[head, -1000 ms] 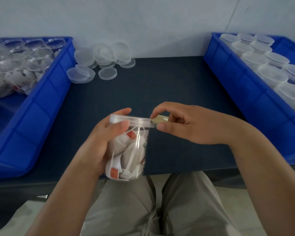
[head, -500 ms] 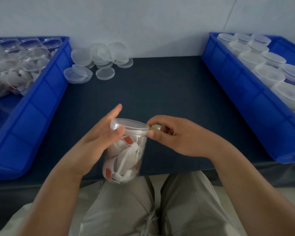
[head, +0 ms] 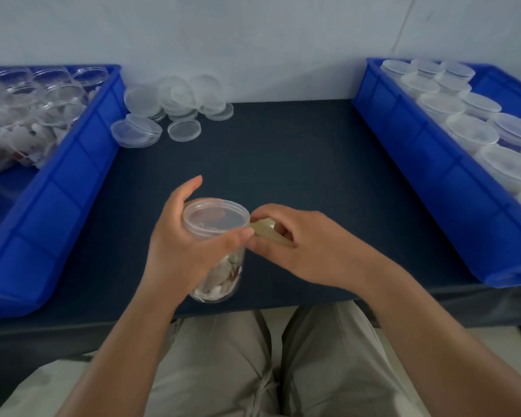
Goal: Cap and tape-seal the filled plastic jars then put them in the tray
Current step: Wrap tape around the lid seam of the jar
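A clear plastic jar (head: 220, 278) filled with white and red sachets stands near the table's front edge, with a clear cap (head: 215, 216) on top. My left hand (head: 181, 245) grips the jar just below the cap, thumb across the front. My right hand (head: 295, 245) pinches a yellowish strip of tape (head: 266, 231) that meets the cap's right rim.
A blue tray (head: 418, 164) on the right holds several capped jars. Another blue tray (head: 63, 188) on the left holds several uncapped filled jars. Loose clear caps (head: 175, 100) lie in a pile at the back of the dark table (head: 283, 152), by the wall.
The jar has been tipped from a slant to more upright and lowered toward the table. My left thumb slid round the front; my right hand stays at the cap's rim with the tape.
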Action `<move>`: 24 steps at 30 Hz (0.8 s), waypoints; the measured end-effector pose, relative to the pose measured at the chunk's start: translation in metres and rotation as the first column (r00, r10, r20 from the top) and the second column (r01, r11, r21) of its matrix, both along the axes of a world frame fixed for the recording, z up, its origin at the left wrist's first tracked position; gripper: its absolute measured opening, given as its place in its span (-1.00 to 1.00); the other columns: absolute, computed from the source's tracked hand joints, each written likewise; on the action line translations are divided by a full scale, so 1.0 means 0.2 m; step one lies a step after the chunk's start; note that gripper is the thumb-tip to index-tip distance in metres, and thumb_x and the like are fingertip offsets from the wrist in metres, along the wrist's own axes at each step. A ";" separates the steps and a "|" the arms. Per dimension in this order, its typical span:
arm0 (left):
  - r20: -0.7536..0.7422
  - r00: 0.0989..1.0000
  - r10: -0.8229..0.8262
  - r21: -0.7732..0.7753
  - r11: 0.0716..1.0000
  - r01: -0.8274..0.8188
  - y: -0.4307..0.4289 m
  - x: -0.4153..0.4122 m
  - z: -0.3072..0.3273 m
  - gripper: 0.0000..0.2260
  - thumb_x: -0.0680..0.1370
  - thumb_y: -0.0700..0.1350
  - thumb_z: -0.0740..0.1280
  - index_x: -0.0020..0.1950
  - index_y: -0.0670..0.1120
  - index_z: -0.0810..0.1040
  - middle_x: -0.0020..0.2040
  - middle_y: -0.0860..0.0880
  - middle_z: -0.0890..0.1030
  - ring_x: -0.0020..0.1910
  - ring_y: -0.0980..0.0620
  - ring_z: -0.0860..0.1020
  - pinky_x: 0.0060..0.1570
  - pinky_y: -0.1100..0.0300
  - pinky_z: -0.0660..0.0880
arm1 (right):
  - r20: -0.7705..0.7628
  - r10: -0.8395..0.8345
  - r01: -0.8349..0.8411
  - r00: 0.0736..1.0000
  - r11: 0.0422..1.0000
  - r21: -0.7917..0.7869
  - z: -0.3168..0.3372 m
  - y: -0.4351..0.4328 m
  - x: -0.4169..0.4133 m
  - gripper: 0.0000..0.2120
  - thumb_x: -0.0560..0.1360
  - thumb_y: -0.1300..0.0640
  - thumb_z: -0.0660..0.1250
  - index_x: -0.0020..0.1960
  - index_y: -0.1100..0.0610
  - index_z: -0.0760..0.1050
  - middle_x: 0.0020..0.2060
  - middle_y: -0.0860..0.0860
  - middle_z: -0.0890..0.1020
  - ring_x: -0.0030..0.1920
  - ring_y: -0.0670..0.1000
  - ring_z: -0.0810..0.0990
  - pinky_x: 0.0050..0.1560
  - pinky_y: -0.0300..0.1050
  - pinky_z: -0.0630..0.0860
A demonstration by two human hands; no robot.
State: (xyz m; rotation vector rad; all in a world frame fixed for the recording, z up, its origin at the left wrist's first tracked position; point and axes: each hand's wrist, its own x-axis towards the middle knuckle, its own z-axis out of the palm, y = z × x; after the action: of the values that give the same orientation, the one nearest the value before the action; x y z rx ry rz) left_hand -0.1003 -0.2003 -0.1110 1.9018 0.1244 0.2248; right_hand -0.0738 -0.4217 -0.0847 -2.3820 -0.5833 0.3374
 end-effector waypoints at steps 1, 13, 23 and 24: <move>-0.010 1.000 0.003 0.006 1.000 -0.003 0.02 0.01 0.01 -0.04 0.12 0.44 0.61 0.49 0.42 0.37 0.26 0.44 0.53 0.22 0.38 0.55 0.16 0.17 0.56 | -0.023 0.039 -0.039 0.999 0.999 -0.014 0.01 -0.02 0.00 -0.68 0.62 -0.41 0.21 0.32 -0.36 0.43 -0.11 -0.24 0.62 -0.09 -0.27 0.59 -0.17 -0.29 0.44; -0.083 0.972 -0.220 -0.425 0.890 0.165 0.10 0.04 0.03 -0.14 0.08 0.32 0.74 0.37 0.31 0.60 0.10 -0.10 0.75 -0.13 0.01 0.72 -0.15 0.14 0.65 | 0.051 0.224 -0.224 0.973 0.975 -0.015 0.12 -0.10 0.03 -0.77 0.75 -0.14 0.18 0.33 -0.25 0.54 0.06 -0.31 0.58 0.10 -0.30 0.52 0.07 -0.53 0.33; -0.081 0.958 -0.276 -0.192 0.947 0.257 0.12 0.05 0.00 -0.35 0.21 0.19 0.65 0.30 0.32 0.63 0.16 0.04 0.74 0.12 0.01 0.73 0.00 0.12 0.65 | 0.296 0.023 0.060 0.955 0.961 -0.270 0.03 0.03 0.01 -0.65 0.70 -0.26 0.06 0.33 -0.29 0.55 0.02 -0.06 0.49 -0.11 0.00 0.59 -0.18 -0.09 0.54; -0.082 0.963 -0.259 -0.168 0.956 0.242 0.13 0.05 0.00 -0.36 0.20 0.21 0.64 0.28 0.32 0.64 0.17 0.07 0.73 0.14 0.01 0.72 0.04 0.07 0.64 | 0.308 -0.005 0.090 0.951 0.961 -0.262 0.00 0.03 0.03 -0.64 0.71 -0.25 0.06 0.32 -0.25 0.56 0.01 -0.04 0.49 -0.14 0.02 0.59 -0.19 -0.05 0.56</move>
State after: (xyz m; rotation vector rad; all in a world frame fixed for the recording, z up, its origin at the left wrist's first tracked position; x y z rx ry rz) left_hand -0.0902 -0.1751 -0.1102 1.7524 -0.0307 -0.0547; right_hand -0.0688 -0.4148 -0.0839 -2.7368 -0.6518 0.0246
